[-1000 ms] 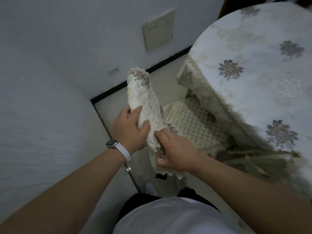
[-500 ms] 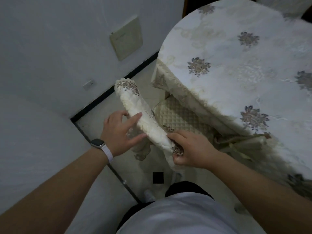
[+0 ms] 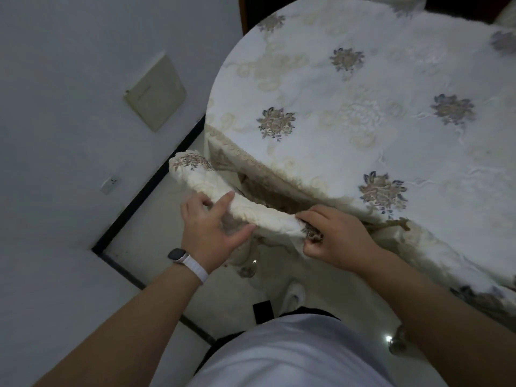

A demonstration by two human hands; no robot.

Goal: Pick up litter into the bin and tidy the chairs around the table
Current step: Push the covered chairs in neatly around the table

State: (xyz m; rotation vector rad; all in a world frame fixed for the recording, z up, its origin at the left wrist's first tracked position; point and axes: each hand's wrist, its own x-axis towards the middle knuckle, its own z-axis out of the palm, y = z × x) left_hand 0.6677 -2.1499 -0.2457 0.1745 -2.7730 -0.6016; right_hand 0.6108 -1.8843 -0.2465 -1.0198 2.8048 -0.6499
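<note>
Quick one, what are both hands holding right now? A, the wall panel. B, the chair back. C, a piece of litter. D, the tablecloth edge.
B: the left hand and right hand both grip the quilted chair back, next to the table.

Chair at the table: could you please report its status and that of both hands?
Hands: left hand and right hand both grip the chair back. Chair back close beside the table edge, seat hidden. No obstruction visible.
</note>
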